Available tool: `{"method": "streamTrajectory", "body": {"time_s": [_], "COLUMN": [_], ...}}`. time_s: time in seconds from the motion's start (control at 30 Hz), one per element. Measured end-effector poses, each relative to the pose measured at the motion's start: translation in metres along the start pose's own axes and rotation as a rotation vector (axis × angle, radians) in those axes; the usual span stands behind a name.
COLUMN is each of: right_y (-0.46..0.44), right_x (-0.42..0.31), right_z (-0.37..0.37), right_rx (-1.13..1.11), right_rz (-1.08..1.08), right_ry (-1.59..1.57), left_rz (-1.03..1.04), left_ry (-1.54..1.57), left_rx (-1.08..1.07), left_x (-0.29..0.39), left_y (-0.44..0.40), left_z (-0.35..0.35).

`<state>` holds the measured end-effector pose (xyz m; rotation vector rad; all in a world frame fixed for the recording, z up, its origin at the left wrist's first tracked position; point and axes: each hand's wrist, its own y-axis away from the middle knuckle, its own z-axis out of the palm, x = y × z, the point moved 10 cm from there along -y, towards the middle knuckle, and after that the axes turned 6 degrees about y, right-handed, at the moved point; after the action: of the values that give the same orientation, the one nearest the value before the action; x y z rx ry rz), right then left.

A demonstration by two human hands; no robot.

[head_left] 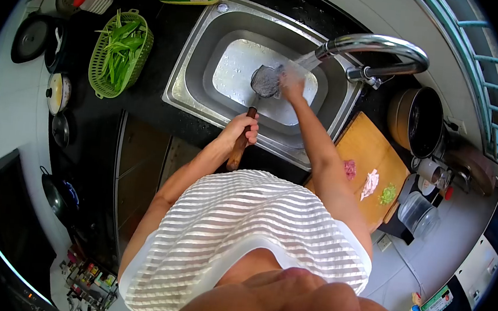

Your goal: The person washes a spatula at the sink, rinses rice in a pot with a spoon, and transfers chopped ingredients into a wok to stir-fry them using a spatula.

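Sink (232,66): Steel basin set into the dark bench (162,37); a wooden-handled utensil (264,84) has its round metal head inside, beside running water (309,62), its handle (237,150) slanting out over the near rim.
Left hand (244,129): Fingers wrap around the wooden handle, grasping it, the butt end near the person's striped top (243,225).
Right hand (290,84): Blurred, it reaches into the stream just beside the utensil's head; whether the fingers are clenched or released, one cannot tell.
Faucet (380,45): Curved chrome spout arches over the sink from the right.
Cutting board (373,143): Right of the sink, three small heaps lie apart on the wood: reddish meat (349,169), pale strips (369,185) and chopped greens (387,194).
Green basket (95,68): Long leafy vegetables (122,46) pile inside it, on the bench left of the sink.
Pot (402,112): Deep, dark-lined vessel stands near the cutting board.
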<state>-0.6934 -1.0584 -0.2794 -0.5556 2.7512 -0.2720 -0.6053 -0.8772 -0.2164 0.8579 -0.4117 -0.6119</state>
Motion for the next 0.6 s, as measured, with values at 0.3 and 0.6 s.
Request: {"method": "streamTrajectory", "body": {"time_s": [0.3,0.6], "right_y": [0.003,-0.006], "right_x": [-0.062,0.008], "right_z": [-0.076,-0.073], "right_rx": [-0.001,0.02], "right_rz": [-0.102,0.081], "right_ry": [-0.306,-0.437], "left_rz": [0.006,0.076], "left_ry": [-0.059,-0.113], "left_rx": [-0.082,-0.095], "left_x": [-0.008,-0.003], "left_y": [0.008,0.019], "left_z": [0.004,-0.005]}}
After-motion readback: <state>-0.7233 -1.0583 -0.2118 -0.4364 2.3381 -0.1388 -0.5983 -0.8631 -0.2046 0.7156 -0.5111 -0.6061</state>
